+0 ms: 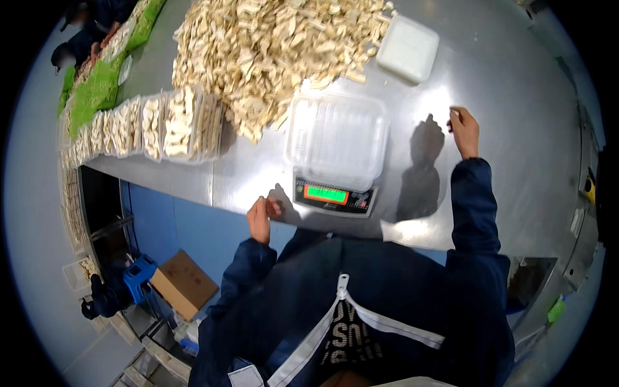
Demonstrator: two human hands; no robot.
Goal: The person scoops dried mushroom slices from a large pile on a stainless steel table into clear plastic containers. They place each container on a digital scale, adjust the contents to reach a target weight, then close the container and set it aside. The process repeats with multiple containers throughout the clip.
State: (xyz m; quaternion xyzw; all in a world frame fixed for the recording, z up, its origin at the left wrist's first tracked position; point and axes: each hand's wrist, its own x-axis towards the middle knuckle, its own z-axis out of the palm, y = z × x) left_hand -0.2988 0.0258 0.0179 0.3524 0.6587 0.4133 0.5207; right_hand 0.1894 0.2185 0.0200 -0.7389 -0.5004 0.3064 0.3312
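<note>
A digital scale with a lit green display stands near the edge of the steel table in front of me. On top of it sits a clear plastic container, with no slices visible inside. My left hand hovers at the table edge, left of the scale, its fingers loosely bent and apart. To the right of the scale, my right hand is over the table with curled fingers and a small gap at the tips. Neither hand shows anything in it. Beyond the container lies a large heap of pale dried slices, apparently mushroom.
A whitish plastic tub rests right of the heap. Filled clear containers line the table on the left. Green sheeting borders a far work area where people handle material. Below stand a cardboard box and blue stool.
</note>
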